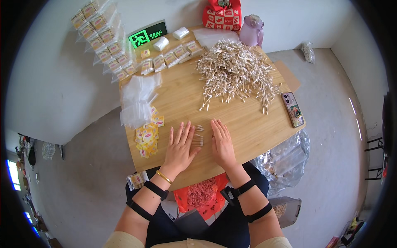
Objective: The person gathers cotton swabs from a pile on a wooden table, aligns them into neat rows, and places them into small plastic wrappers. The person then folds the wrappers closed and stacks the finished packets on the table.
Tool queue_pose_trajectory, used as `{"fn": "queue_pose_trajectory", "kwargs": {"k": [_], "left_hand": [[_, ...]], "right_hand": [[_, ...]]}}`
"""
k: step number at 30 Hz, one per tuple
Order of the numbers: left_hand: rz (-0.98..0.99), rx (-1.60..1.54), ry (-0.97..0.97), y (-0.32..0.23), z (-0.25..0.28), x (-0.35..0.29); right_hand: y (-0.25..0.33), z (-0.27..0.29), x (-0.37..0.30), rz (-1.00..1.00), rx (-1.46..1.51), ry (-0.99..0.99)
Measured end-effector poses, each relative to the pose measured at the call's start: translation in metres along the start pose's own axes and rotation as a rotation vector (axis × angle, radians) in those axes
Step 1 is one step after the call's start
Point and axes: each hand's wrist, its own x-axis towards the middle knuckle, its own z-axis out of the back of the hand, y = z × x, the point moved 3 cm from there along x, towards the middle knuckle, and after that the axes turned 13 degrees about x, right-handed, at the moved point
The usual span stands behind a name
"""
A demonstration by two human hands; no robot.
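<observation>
A small row of cotton swabs (199, 135) lies on the wooden table between my two hands, tips pointing right. My left hand (178, 148) is laid flat, fingers stretched and slightly apart, and its fingers cover the left part of these swabs. Opposite it, my right hand (223, 145) rests with straight fingers a little to the right of the swab tips, apart from them. Neither hand grips anything. Yellow-and-white paper cards (147, 138) are scattered left of my left hand. Farther off lies a large heap of loose cotton swabs (237, 70).
Clear plastic bags (138, 99) lie at the table's left edge. Packed swab bags (170, 59) line the back, beside a tall stack (103, 41) and an exit sign (148, 34). A purple bottle (251, 31) and red bag (222, 15) stand behind the heap; a phone (292, 109) lies right.
</observation>
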Motion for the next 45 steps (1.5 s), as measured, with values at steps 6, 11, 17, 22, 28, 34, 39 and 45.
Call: {"fn": "queue_pose_trajectory", "kwargs": {"k": [6, 11, 17, 22, 28, 34, 39, 45], "left_hand": [[-0.007, 0.028, 0.041, -0.001, 0.003, 0.006], [0.017, -0.035, 0.089, 0.003, 0.006, 0.005], [0.351, -0.937, -0.303, 0.028, -0.014, 0.008], [0.239, -1.083, -0.221, 0.009, -0.019, 0.024], [0.249, -1.195, -0.268, 0.003, -0.012, 0.024], [0.248, -0.828, -0.278, 0.013, -0.01, -0.004], [0.15, -0.488, -0.221, -0.001, 0.004, -0.028], [0.281, -0.528, -0.314, 0.008, -0.002, -0.048]], "right_hand": [[-0.002, -0.003, -0.002, 0.018, -0.084, 0.002], [0.0, -0.004, 0.0, 0.013, 0.044, -0.046], [0.016, -0.021, 0.025, -0.095, 0.492, -0.093], [0.015, -0.05, 0.041, -0.06, 0.594, -0.088], [0.016, -0.048, 0.042, -0.04, 0.601, -0.077], [0.007, -0.003, 0.014, -0.099, 0.476, -0.169], [0.026, -0.004, -0.023, -0.137, 0.259, -0.006], [0.039, -0.02, -0.037, 0.062, -0.121, 0.137]]}}
